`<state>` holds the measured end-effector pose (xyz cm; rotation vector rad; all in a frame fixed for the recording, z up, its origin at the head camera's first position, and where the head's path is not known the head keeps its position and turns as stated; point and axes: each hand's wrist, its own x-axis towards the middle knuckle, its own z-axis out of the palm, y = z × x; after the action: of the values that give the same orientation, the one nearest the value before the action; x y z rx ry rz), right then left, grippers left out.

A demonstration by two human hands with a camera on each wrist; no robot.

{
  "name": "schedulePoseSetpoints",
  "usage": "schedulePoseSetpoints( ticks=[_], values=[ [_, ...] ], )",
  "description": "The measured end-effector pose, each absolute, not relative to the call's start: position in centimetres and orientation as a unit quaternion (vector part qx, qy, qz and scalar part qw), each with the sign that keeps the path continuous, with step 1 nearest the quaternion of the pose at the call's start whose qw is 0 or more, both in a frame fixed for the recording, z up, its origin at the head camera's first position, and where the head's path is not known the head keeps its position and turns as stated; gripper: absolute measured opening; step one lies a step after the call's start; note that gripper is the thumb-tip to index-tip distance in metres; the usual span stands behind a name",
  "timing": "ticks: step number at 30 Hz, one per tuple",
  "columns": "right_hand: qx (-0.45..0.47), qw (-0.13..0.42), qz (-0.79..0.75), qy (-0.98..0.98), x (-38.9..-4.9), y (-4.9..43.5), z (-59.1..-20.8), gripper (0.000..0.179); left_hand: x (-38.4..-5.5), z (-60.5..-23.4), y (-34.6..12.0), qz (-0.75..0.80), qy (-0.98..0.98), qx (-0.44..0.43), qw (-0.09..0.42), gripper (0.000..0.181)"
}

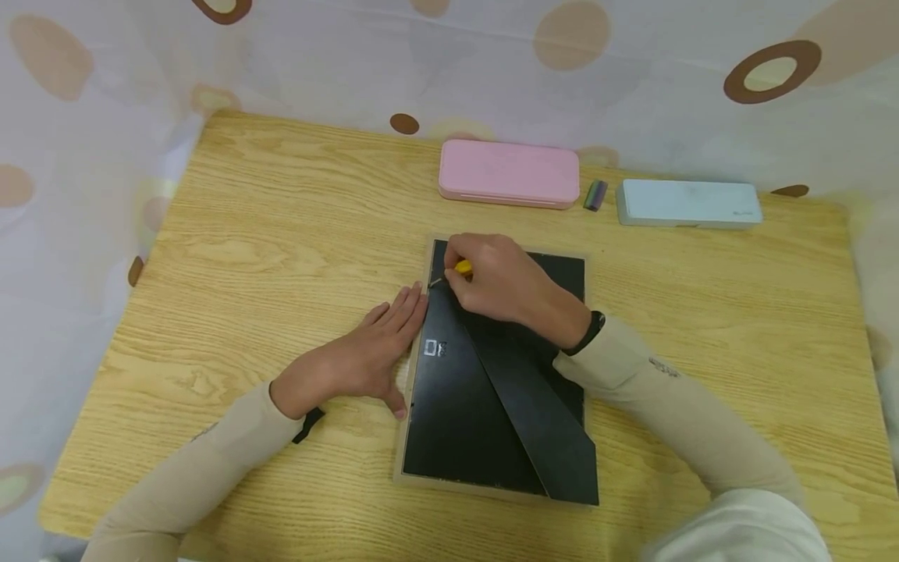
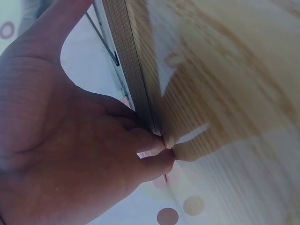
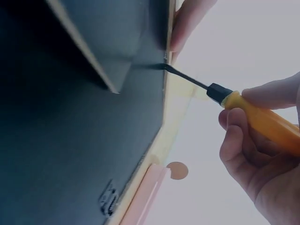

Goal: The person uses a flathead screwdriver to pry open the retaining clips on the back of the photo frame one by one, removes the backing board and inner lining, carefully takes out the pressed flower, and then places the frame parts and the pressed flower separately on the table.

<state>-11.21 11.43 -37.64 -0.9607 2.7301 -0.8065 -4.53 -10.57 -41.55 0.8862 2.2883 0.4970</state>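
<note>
Soft, hazy wrist views

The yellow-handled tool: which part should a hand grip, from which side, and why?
Probably the yellow handle, from the person's right: it is thick, while the thin metal shaft runs leftward from it to the left edge of the black backing. The right hand grips that handle.

The tool's handle point(image 3: 269, 124) is yellow, its collar point(image 3: 218, 93) black; the picture frame's back point(image 1: 456, 425) is plain black, its edge point(image 1: 399, 460) pale wood-toned. The counter point(image 1: 267, 195) is tan with wavy grain, carrying a pink case point(image 1: 509, 168), a pale blue case point(image 1: 691, 201) and a small block point(image 1: 595, 195), apparently striped green and purple. Brown, peach and cream spots pattern the white cloth point(image 1: 337, 55); the sleeves point(image 1: 211, 445) are beige.
</note>
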Motion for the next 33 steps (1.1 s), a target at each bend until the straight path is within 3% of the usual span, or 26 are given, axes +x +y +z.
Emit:
schedulePoseSetpoints(
  ticks=[11,33],
  values=[
    [-0.389,0.111,-0.204,0.891,-12.3,9.2,-36.2,0.008,-4.4,-41.5,-10.7,0.191,0.867,0.338,0.312,0.151],
    [-0.404,0.189,-0.146,0.883,-13.7,6.9,-34.8,0.014,-4.5,-41.2,-10.5,0.19,0.864,0.34,0.32,0.151]
  ],
)
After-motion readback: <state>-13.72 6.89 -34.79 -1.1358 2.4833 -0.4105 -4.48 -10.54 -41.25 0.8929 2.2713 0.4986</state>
